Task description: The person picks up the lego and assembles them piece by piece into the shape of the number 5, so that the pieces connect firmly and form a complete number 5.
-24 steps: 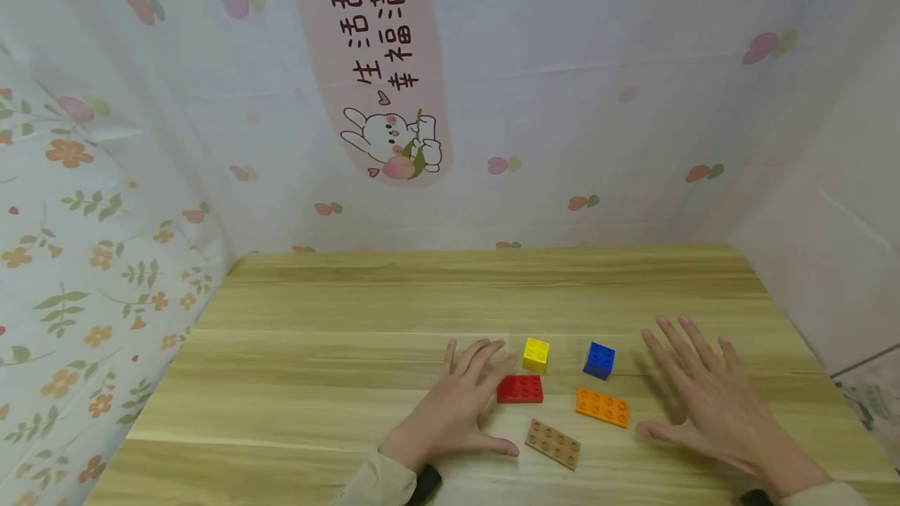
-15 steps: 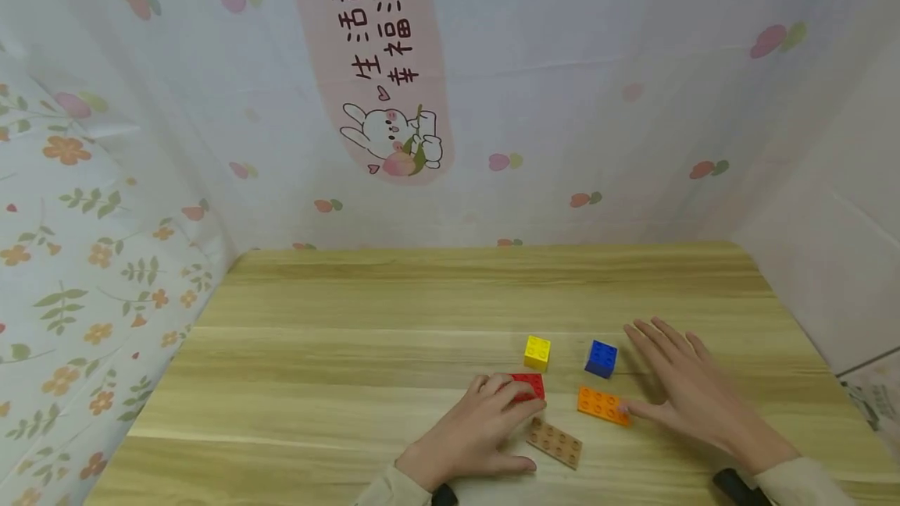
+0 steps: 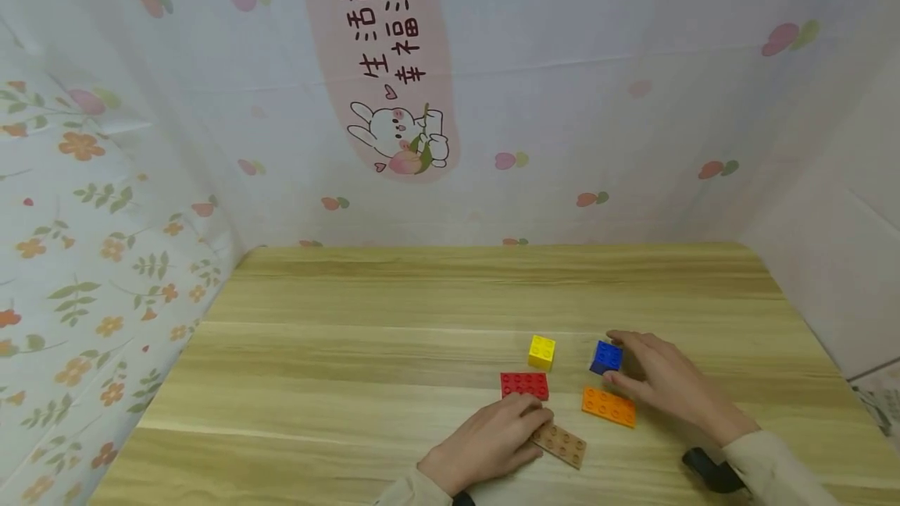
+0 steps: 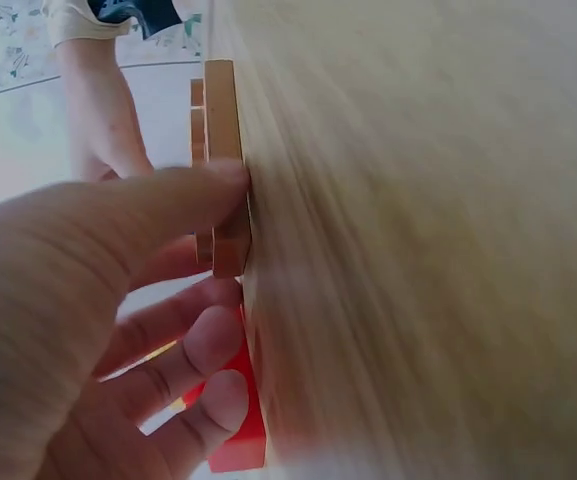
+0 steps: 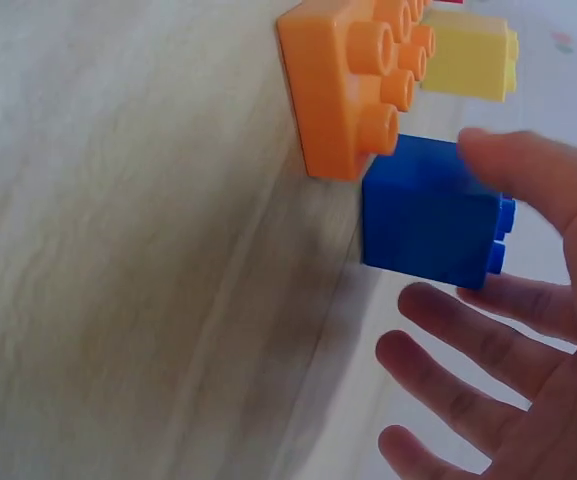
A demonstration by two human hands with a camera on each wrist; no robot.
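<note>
My left hand (image 3: 492, 442) pinches the near-left end of a flat brown toy brick (image 3: 564, 446). In the left wrist view, the thumb lies against this brown brick (image 4: 224, 110), and the other fingers sit close to a red brick (image 4: 254, 440). A blue two-by-two brick (image 3: 606, 358) stands between the thumb and index finger of my right hand (image 3: 671, 381). From the right wrist, the thumb overlaps one side of the blue brick (image 5: 428, 210) and the index finger is partly hidden behind it; the remaining fingers are spread.
An orange flat brick (image 3: 608, 408) lies just in front of the blue one. The red brick (image 3: 524, 384) lies beyond my left hand, with a yellow brick (image 3: 542, 351) behind it. All are on a wooden table (image 3: 316, 381), backed by a patterned cloth (image 3: 534, 84).
My left hand has moved from beside the red brick, over it, to the brown brick. The right hand has moved left, its spread thumb and index finger narrowing around the blue brick.
</note>
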